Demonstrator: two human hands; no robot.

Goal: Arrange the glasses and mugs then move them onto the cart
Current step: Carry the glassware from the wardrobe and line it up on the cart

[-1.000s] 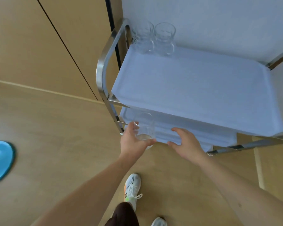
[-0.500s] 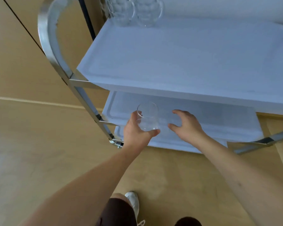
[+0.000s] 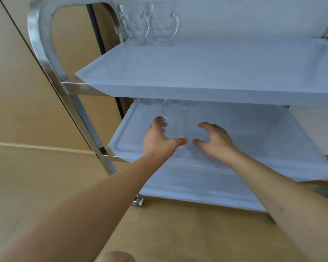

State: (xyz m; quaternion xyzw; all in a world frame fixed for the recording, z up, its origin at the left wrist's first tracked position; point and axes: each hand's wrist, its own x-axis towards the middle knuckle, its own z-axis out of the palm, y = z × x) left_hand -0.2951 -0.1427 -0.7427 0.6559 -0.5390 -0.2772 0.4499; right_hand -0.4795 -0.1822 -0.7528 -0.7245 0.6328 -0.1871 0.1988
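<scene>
The left hand (image 3: 159,140) grips a clear glass (image 3: 174,121), thumb and fingers curled around its lower body, over the cart's middle shelf (image 3: 253,133). The right hand (image 3: 214,140) hovers just beside it, fingers spread and loosely curved, holding nothing. Two glass mugs (image 3: 150,25) stand on the top shelf (image 3: 216,69).

I'm in a home or café service space — my steel cart (image 3: 51,53) with white shelves, glass mugs (image 3: 150,23), wood floor (image 3: 36,176), tan cabinet panels (image 3: 12,82).
</scene>
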